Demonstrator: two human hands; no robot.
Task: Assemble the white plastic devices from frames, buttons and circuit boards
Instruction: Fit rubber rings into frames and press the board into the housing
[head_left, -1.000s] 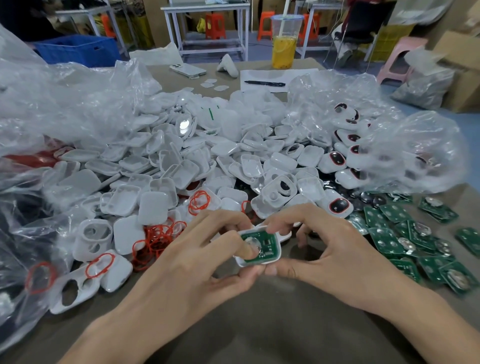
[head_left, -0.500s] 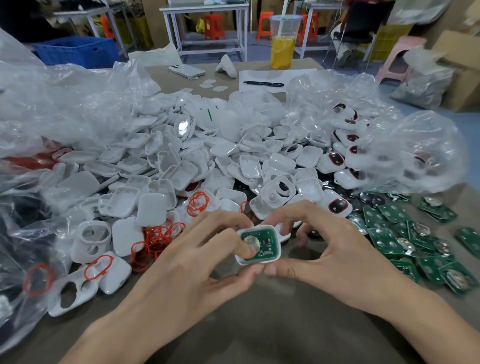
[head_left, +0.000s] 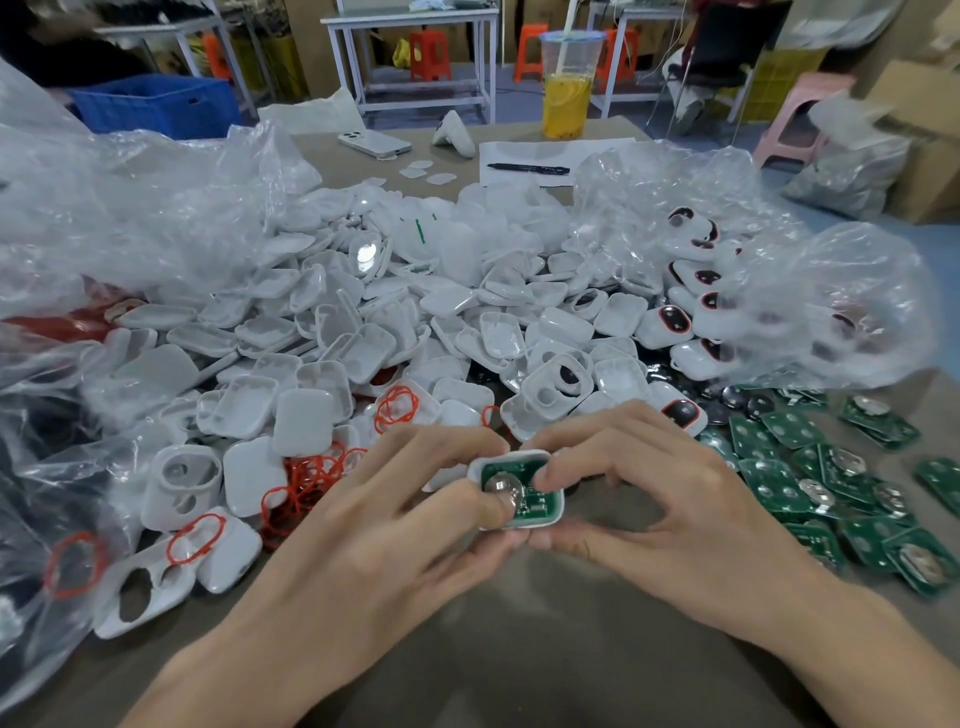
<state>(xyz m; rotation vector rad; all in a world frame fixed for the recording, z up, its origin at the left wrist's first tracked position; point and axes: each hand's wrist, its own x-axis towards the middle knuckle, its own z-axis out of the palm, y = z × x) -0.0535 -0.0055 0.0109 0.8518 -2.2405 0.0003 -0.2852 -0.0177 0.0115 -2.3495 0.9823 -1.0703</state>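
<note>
— What are the hands on?

— On my feed, both pinch one white frame (head_left: 560, 513), held over the table (head_left: 519, 654) near its front edge, at centre. The left hand (head_left: 363, 525) curls round the frame's left side, with its thumb pressing the silver disc (head_left: 503, 488) on the green circuit board (head_left: 543, 501) that sits inside the frame. The right hand (head_left: 670, 525) grips the right side: a fingertip (head_left: 550, 474) is on the board's far corner and the thumb is under the near edge.

— Is the board fully seated?

— I cannot tell; fingers cover part of it.

— And around them?

— Just behind the hands I see a broad pile of white shells (head_left: 363, 338), with red rings (head_left: 397, 408) scattered through its near left part. To the right, loose circuit boards (head_left: 789, 483) lie overlapping on the table. Beyond those, white units with dark buttons (head_left: 670, 319) spill from a clear bag (head_left: 831, 301). Another clear bag is heaped at the left. At the table's far end stand a cup of yellow drink (head_left: 566, 88), a pen (head_left: 527, 168) on paper (head_left: 550, 153) and a phone (head_left: 374, 143).
</note>
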